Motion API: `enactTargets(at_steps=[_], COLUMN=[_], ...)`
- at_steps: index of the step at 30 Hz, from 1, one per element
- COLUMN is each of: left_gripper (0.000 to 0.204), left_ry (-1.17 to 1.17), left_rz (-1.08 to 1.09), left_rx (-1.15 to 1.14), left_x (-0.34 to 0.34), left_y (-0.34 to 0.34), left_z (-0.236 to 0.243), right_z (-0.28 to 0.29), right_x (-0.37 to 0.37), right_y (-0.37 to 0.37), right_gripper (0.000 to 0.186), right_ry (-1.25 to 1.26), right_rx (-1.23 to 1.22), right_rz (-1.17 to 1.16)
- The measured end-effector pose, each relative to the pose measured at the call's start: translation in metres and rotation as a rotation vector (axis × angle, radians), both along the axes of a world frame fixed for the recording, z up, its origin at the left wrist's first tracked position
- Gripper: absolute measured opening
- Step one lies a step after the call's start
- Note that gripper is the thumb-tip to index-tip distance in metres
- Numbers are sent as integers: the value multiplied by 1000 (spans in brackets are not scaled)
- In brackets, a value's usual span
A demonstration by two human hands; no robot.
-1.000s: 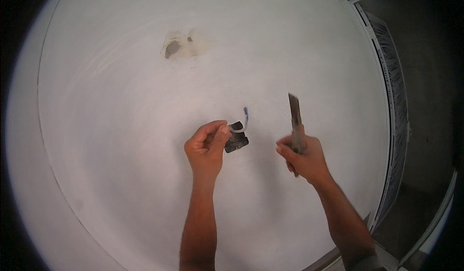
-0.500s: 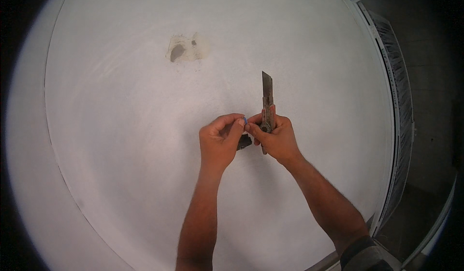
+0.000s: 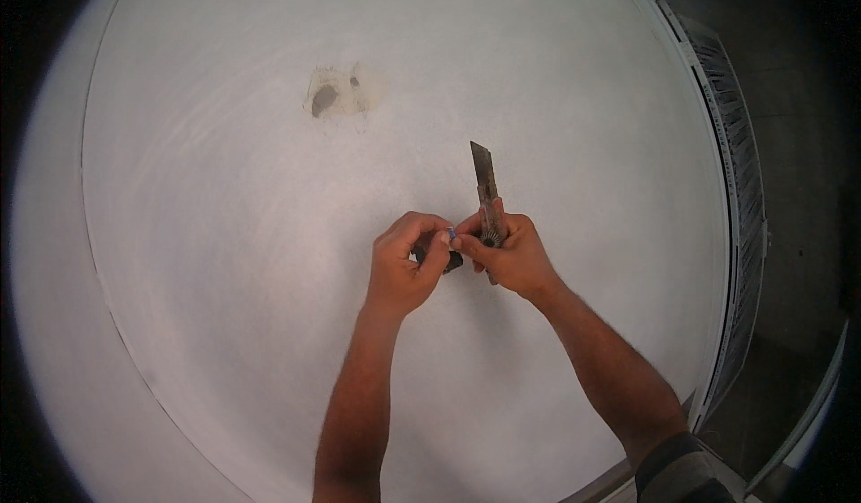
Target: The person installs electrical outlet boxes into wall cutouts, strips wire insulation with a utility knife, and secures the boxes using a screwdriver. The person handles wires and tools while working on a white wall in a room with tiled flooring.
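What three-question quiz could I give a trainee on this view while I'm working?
1. True or false: the right hand holds the knife.
2. Which colour shows on the small piece between the left hand and the right: A red, B blue, C green?
3. Fill in: in the picture, the rough patch on the white surface lies to the ____ of the knife.

Key: 1 true; 2 B; 3 left.

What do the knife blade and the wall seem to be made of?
The knife blade looks like metal, probably steel, dull and stained: it's thin, straight-edged and grey-brown. The wall may be painted plaster: matte white, with grey spots inside one worn-looking patch.
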State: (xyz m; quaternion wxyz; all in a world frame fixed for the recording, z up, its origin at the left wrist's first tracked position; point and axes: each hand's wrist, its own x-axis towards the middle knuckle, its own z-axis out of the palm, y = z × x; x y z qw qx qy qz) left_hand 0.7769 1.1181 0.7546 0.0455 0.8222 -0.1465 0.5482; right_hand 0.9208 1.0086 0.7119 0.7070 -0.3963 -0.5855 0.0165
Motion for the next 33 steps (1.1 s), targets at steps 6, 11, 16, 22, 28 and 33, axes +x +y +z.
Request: enactTargets(at_steps=[6,11,16,22,28,33], left_gripper=[7,10,15,25,26,26], left_ry=[-123,-104,-9,-7,-272,-455], left_rz=[18,63,-108,-144,-189,-295], left_rx=[-68,-264,-646,-499,-805,-911], left_x=[1,-1,-5,-9,-28,-50], left_y=[-2,3,-4,-5,16,27], left_z=[-13,-19,-12,-20,-28,-44], right_z=[-5,-10,-11,-6,7,11], right_x=[-4,-15,-22,-23,13,36], right_y=[12,20,38,19,27,31], right_gripper=[14,12,11,14,14,18], right_ry=[-7,-79,-185,-85,448,581], right_rx=[73,187,473,223,265,206], right_rz=[43,-16,-94,-76,29,64])
